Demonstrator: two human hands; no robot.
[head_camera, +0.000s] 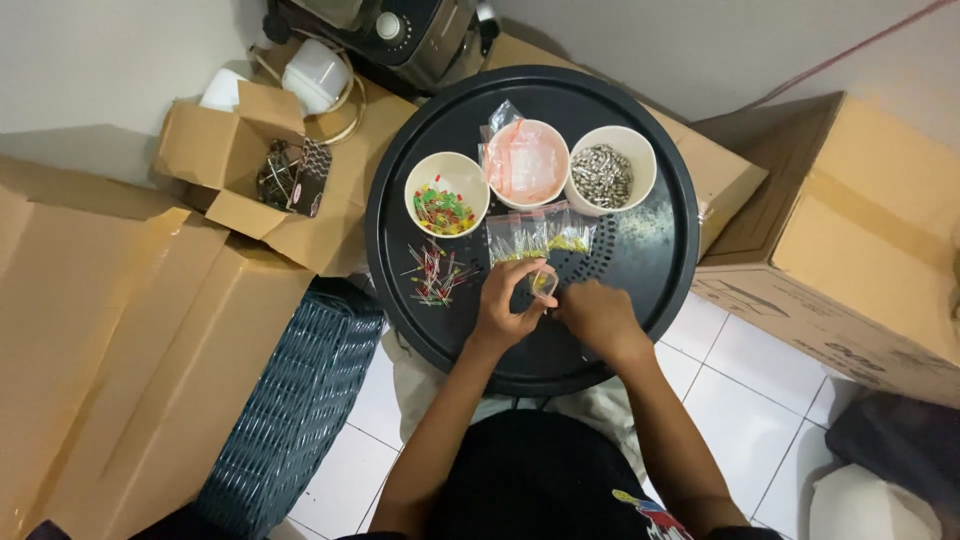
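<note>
My left hand and my right hand meet over the near part of a round black tray. Between their fingertips is a small clear plastic bag with yellow-green bits inside; both hands pinch it. Just beyond lie two more small filled bags. A loose heap of red and green LEDs lies left of my left hand. Three white bowls stand at the tray's far side: one with coloured LEDs, one with empty clear bags, one with small grey metal parts.
Flattened cardboard covers the left. An open small box holds wire parts. A large cardboard box stands right. A blue woven basket sits beside my knee. A dark appliance is beyond the tray. White tiled floor below.
</note>
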